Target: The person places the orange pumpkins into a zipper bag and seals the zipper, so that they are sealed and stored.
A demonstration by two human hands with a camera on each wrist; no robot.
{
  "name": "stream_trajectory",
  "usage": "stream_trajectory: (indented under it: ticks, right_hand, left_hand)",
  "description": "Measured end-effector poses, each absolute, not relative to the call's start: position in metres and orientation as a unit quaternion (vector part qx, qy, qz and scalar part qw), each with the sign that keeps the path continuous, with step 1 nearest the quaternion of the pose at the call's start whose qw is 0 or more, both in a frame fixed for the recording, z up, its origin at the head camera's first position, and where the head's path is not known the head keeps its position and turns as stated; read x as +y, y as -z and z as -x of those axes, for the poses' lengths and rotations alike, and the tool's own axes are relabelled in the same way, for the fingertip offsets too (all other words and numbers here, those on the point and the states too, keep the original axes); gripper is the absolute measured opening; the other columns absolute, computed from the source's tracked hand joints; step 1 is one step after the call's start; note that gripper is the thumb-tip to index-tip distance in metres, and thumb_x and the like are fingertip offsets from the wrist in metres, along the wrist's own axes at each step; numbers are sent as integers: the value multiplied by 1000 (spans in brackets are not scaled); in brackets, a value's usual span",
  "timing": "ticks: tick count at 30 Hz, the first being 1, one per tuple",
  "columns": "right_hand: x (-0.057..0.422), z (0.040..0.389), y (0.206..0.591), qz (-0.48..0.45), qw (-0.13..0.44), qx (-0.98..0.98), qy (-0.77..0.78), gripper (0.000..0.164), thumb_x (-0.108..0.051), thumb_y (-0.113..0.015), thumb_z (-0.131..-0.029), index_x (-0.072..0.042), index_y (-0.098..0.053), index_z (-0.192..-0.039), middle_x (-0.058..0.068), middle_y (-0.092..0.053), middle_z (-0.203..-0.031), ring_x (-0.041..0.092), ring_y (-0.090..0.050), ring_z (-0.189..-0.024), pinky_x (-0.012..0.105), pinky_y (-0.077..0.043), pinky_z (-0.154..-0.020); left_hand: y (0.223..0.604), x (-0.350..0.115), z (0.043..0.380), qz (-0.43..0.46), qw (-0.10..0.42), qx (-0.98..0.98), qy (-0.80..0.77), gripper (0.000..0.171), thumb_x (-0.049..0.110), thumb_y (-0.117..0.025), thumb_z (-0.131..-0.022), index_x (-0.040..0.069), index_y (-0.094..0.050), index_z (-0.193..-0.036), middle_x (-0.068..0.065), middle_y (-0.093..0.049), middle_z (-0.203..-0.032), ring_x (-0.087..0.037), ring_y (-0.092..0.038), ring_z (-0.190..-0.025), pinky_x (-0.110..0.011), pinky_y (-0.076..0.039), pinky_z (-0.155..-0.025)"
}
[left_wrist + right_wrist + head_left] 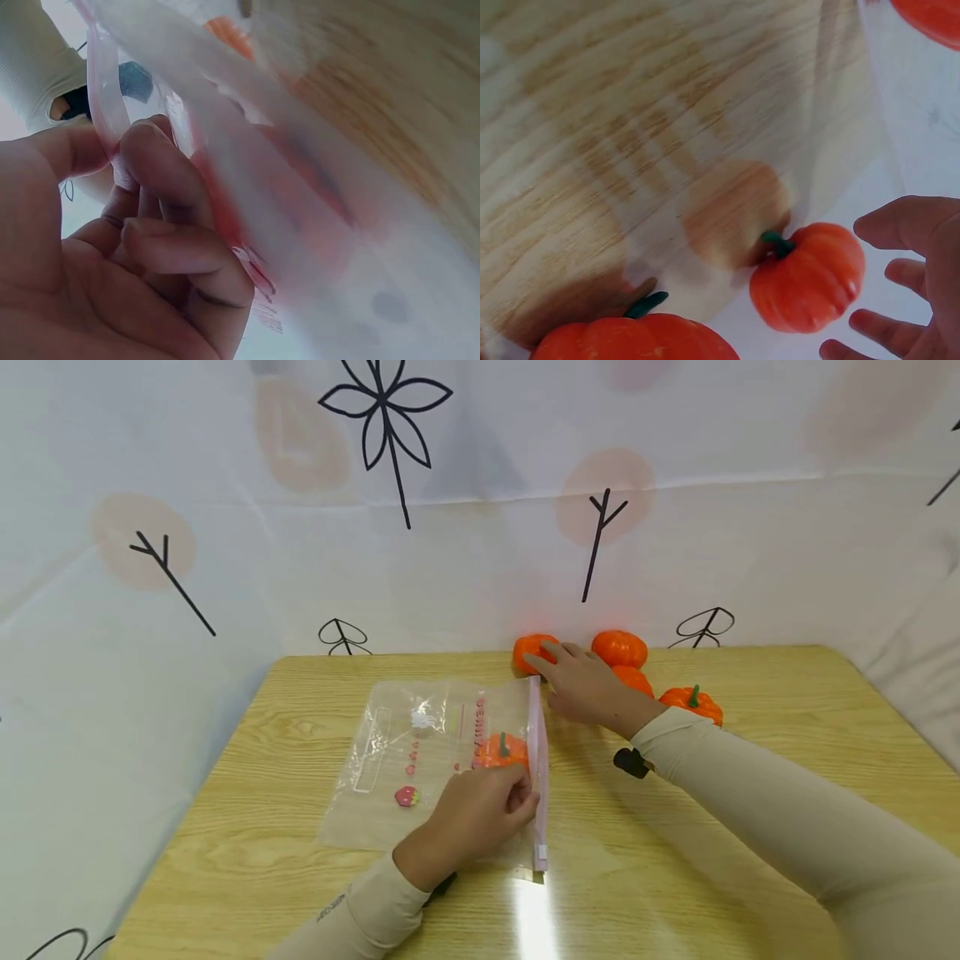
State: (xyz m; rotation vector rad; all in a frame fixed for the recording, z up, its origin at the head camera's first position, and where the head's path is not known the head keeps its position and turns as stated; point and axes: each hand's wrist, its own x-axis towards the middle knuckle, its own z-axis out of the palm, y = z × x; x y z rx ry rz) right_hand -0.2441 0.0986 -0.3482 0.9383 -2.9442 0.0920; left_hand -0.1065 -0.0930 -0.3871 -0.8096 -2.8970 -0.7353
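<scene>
A clear zip bag with a pink strip along its mouth lies flat, printed with strawberries. Inside, near the mouth, sits a small orange toy pumpkin with a green stem. My left hand pinches the bag's edge by the strip; in the left wrist view, the thumb and curled fingers hold the film. At the table's back, my right hand reaches over another toy pumpkin. Its fingers are spread beside that pumpkin in the right wrist view, with a gap showing between them.
Several more toy pumpkins stand to the right of my right hand: one by the back edge, one partly hidden behind the wrist, another beside the sleeve. A patterned cloth hangs behind the wooden table.
</scene>
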Motion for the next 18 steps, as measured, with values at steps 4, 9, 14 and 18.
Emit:
stream_trajectory:
  ticks: [4,9,14,18]
  right_hand:
    - [94,250,350,-309,29,-950,-22,59,-10,-58,-93,-10,-42,-150,25,-38,-153,49,-42,-136,65,-43,-102]
    - [89,258,353,-318,44,-947,-9,57,-9,-55,-94,-11,-42,-150,24,-39,-152,49,-44,-134,64,-48,-95]
    - [85,268,353,-316,32,-948,-3,56,-9,-55,-96,-12,-41,-151,24,-36,-155,49,-42,-135,64,-48,-96]
    - [81,276,352,-301,-16,-954,-5,60,-15,-55,-98,-14,-34,-155,24,-26,-161,54,-34,-140,67,-40,-104]
  left_hand:
    - [386,-93,107,260,22,-936,236,18,27,-64,-93,20,-57,-78,15,-45,-61,3,-37,-53,-15,-29,-48]
    - [386,-93,108,262,30,-936,231,18,27,-64,-93,21,-57,-77,16,-45,-61,4,-37,-53,-14,-28,-48]
    - [386,-94,108,261,32,-937,228,18,28,-64,-92,21,-58,-77,16,-46,-61,5,-38,-53,-14,-29,-48]
    - [387,-95,107,261,32,-939,223,17,27,-64,-92,21,-58,-77,17,-46,-62,5,-37,-53,-13,-29,-48]
